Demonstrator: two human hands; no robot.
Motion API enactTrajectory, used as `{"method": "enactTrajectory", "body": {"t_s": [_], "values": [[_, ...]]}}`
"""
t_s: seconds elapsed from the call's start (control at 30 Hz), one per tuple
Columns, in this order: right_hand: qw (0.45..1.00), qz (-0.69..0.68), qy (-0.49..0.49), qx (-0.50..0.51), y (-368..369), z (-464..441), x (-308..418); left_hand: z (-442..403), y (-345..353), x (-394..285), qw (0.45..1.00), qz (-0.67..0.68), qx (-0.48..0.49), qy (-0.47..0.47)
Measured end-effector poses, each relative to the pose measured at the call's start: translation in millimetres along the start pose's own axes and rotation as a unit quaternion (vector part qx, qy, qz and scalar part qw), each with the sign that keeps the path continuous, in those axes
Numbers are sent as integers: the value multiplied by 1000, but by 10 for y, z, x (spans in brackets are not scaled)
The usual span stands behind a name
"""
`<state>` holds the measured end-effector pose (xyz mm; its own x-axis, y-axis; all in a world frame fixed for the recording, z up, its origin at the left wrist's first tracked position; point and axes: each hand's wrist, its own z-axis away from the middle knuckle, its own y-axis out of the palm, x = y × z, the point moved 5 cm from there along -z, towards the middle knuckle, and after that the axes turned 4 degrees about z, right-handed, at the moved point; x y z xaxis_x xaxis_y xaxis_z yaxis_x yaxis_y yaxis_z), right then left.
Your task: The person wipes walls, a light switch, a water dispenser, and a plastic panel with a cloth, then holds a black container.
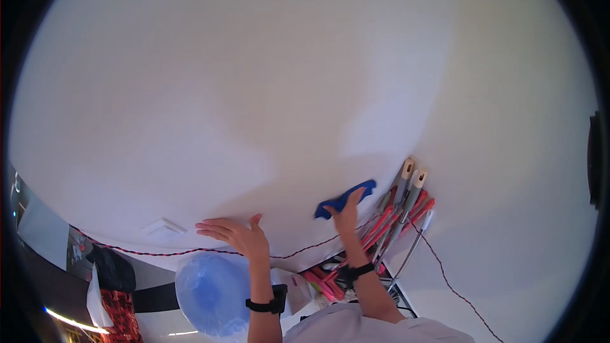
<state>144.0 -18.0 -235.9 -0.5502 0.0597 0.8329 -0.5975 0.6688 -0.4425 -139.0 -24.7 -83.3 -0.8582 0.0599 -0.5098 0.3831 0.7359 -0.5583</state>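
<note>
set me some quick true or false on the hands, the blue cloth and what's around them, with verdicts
1. The left hand and right hand each have a dark band at the wrist. True.
2. In the picture, long-handled tools are to the right of the blue cloth. True.
3. The left hand grips the blue cloth. False: the right hand grips it; the left holds nothing.
4. A twisted cable passes below the blue cloth in the picture. True.
5. The wall before the hands is dark red. False: it is whitish.

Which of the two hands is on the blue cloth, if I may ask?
The right hand: it is on the blue cloth, whereas the left hand is open and holds nothing.
</note>
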Motion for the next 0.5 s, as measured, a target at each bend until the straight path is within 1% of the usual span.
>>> {"method": "enactTrajectory", "body": {"t_s": [0.03, 0.1, 0.17, 0.2, 0.33, 0.4, 0.5], "values": [[1000, -18, 13, 2, 155, 158, 90, 19, 39, 15, 1000, -18, 1, 8], [998, 40, -53, 11, 355, 507, 410, 60, 98, 78, 999, -36, 4, 21], [998, 21, -53, 6, 414, 676, 630, 71, 100, 133, 997, -25, -32, 62], [998, 5, -57, 4, 454, 723, 691, 71, 88, 165, 997, -27, -32, 67], [999, 18, -43, 25, 424, 687, 641, 86, 63, 188, 998, -13, -17, 56], [998, 13, -45, 53, 422, 685, 599, 90, 56, 189, 999, -15, -14, 49], [996, 39, -71, 40, 402, 679, 576, 93, 47, 203, 998, -23, -5, 55]]}}
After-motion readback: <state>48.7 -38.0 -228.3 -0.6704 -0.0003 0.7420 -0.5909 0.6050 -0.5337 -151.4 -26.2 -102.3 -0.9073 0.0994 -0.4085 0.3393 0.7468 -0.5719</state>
